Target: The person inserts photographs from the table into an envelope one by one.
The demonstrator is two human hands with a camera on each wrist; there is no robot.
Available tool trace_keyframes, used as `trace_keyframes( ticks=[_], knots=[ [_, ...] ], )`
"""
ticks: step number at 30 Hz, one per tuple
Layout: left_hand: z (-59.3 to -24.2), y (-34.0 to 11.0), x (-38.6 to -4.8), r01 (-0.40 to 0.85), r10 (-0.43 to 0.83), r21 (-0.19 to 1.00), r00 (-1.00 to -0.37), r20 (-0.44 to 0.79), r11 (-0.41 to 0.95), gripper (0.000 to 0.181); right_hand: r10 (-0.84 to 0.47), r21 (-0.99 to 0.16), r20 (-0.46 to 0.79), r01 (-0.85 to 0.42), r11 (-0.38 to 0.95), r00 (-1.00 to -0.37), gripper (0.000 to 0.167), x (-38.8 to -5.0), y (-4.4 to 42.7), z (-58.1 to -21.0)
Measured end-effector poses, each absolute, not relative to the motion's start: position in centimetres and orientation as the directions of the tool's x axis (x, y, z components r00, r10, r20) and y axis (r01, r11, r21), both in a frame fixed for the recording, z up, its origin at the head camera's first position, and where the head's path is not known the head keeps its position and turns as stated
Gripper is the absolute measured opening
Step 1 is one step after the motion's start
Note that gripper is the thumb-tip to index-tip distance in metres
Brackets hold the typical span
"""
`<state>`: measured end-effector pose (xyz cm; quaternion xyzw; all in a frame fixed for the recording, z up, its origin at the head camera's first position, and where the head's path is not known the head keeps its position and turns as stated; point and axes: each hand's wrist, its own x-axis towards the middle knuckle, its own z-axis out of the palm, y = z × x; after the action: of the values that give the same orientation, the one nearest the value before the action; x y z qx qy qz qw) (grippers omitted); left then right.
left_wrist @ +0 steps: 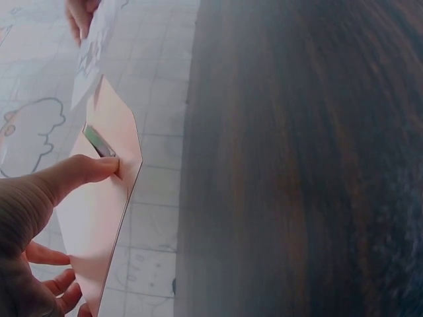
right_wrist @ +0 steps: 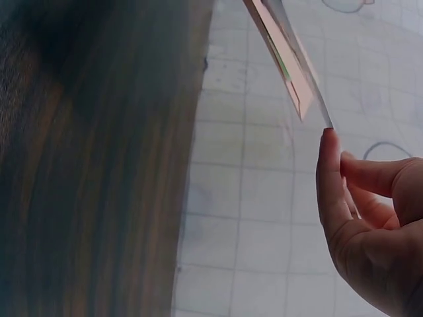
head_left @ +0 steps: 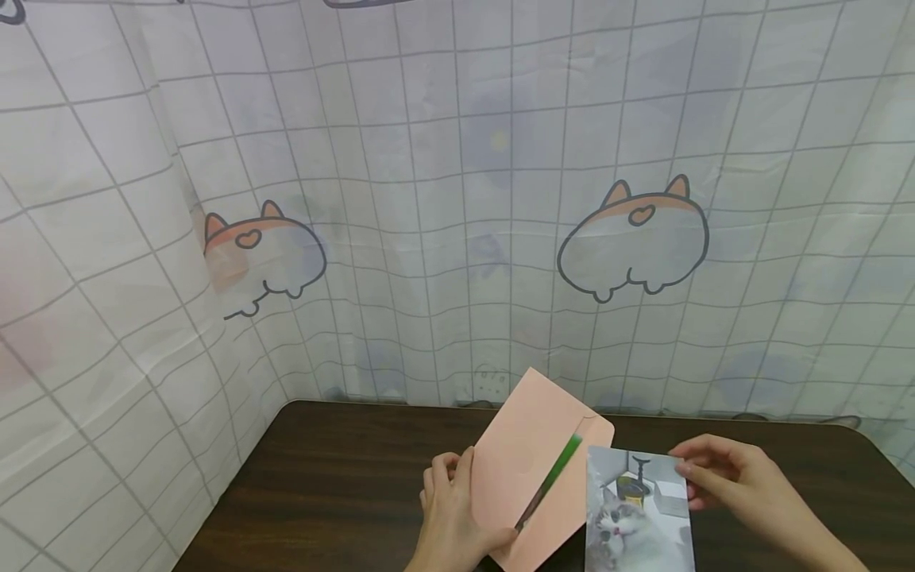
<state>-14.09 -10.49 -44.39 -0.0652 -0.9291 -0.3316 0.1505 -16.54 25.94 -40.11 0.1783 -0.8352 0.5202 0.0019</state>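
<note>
My left hand (head_left: 453,512) holds a pale pink envelope (head_left: 525,453), raised and tilted, with the thumb at its parted mouth. In that mouth a narrow strip (head_left: 561,470) of something green and dark shows between the paper layers; most of it is hidden. Just right of the envelope, my right hand (head_left: 747,481) pinches a cat picture card (head_left: 636,528) by its right edge, thumb on the front. The card's lower end runs out of the head view. In the right wrist view the card (right_wrist: 324,109) appears nearly edge-on, beside the envelope (right_wrist: 303,96).
A dark brown wood-grain table (head_left: 343,485) lies beneath both hands. Behind it and on the left hangs a white gridded curtain (head_left: 429,238) with cartoon animal prints. The table's far edge meets the curtain.
</note>
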Motion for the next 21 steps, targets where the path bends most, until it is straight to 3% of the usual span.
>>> trace_keyframes(
  ticks=[10,21],
  knots=[
    [-44.4,-10.2,-14.0,0.222,0.022,0.579,-0.943,0.333,0.785,0.107,-0.359,-0.896,0.174,-0.299,0.329,-0.917,0.02,-16.4,24.5,-40.4],
    [-44.4,-9.6,-13.7,0.25,0.028,0.513,-0.916,0.401,0.821,0.106,-0.311,-0.917,0.099,-0.208,0.34,-0.945,0.026,-16.4,23.6,-40.3]
  ],
)
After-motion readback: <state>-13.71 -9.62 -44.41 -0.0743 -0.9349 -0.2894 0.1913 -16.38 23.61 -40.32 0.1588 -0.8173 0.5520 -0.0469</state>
